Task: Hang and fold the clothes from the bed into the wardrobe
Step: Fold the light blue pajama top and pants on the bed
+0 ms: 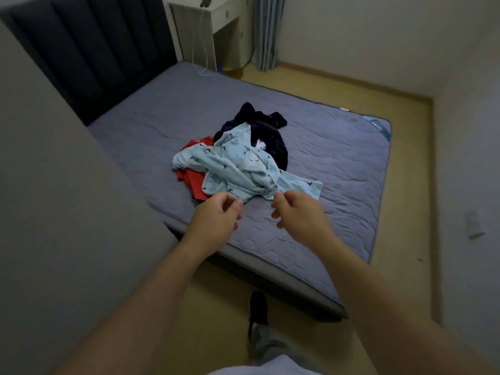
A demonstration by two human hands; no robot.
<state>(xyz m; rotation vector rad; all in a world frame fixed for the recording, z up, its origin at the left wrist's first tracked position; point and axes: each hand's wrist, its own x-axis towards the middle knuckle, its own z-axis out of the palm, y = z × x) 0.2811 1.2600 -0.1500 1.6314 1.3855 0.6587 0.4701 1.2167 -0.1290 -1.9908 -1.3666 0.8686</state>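
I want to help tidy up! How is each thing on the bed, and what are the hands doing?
light blue top: crumpled, on top of the pile.
red garment: crumpled, partly under the blue top.
dark garment: bunched up, partly under the blue top.
left hand: fingers loosely curled, holding nothing.
right hand: fingers loosely curled, holding nothing.
white cable: hanging, end on the bed.

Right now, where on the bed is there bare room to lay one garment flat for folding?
Bare mattress lies between the headboard and the clothes, and right of them toward the corner. The middle is crowded: a blue garment overlaps a red garment and a dark garment, with the left hand and right hand at its near edge.
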